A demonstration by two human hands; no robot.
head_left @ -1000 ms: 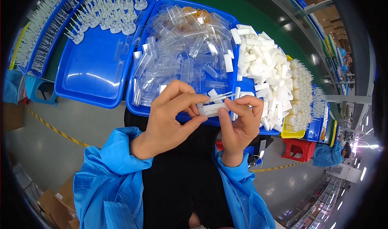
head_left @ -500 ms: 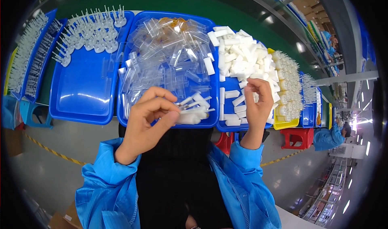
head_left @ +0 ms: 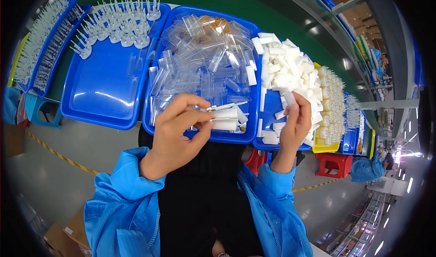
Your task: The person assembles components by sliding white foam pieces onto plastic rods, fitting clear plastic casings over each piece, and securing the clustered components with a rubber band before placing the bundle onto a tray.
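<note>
My left hand point(head_left: 175, 139) is over the near part of the middle blue tray point(head_left: 249, 140), thumb and fingers pinched together. From it a bunch of thin white rods points right, with thicker white block-like sleeves point(head_left: 225, 126) below them; it looks like one pronged piece, its base hidden by my fingers. To the right, my right hand point(head_left: 297, 123) grips a small white block point(head_left: 289, 98) between thumb and fingers. That hand is above the right blue tray point(head_left: 271, 101), near a heap of similar white blocks point(head_left: 290, 68).
Clear plastic sleeves point(head_left: 204, 52) and yellow rubber bands point(head_left: 220, 23) fill the middle tray. White pronged pieces point(head_left: 129, 27) stand in the left blue tray point(head_left: 102, 80). A yellow tray point(head_left: 326, 147) with pronged pieces stands at right. Red stool point(head_left: 333, 165) and another person point(head_left: 365, 168) lie beyond.
My right hand has lifted slightly and now shows a white block in its fingers. My left hand has shifted right with the pronged piece. The trays appear shifted right and up in view.
</note>
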